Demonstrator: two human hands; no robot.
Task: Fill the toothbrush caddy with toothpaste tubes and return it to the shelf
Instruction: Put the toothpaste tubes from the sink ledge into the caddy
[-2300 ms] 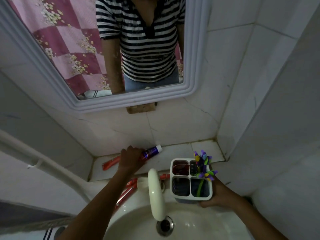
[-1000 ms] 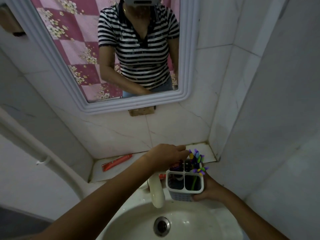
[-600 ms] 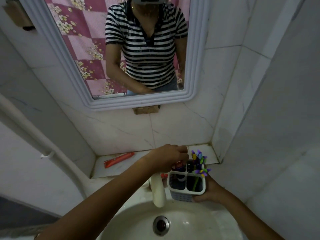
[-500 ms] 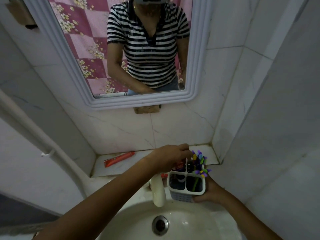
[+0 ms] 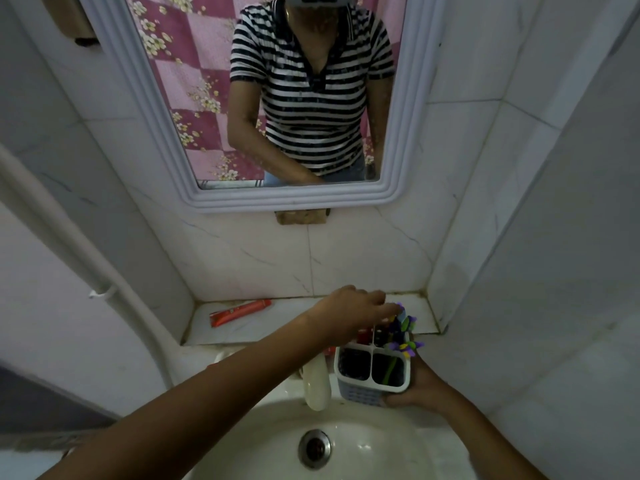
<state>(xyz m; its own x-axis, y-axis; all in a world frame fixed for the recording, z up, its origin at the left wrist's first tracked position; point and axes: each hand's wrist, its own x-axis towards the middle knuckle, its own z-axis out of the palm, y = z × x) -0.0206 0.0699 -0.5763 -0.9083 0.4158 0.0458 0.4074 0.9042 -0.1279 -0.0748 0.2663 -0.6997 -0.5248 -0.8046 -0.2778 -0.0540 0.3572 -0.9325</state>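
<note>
My right hand (image 5: 417, 389) holds a white four-compartment toothbrush caddy (image 5: 367, 393) from its lower right side, above the sink's back rim. Purple and green flower-shaped items (image 5: 403, 332) stick up from its right compartments. My left hand (image 5: 356, 308) hovers over the caddy's back half with fingers stretched out and apart, touching the flower tops. A red-topped tube (image 5: 363, 336) stands in the back left compartment, partly hidden by that hand. An orange toothpaste tube (image 5: 240, 311) lies on the tiled shelf (image 5: 284, 329) to the left.
A white faucet (image 5: 316, 386) sits just left of the caddy, over the sink basin (image 5: 381, 452) with its drain (image 5: 314, 448). A framed mirror (image 5: 294, 199) hangs above. Tiled walls close in on the right, and a white pipe (image 5: 69, 244) runs down the left.
My left hand carried a purple-and-white tube from the shelf to the caddy and pushed it into a back compartment. Its fingers have now spread apart above the caddy.
</note>
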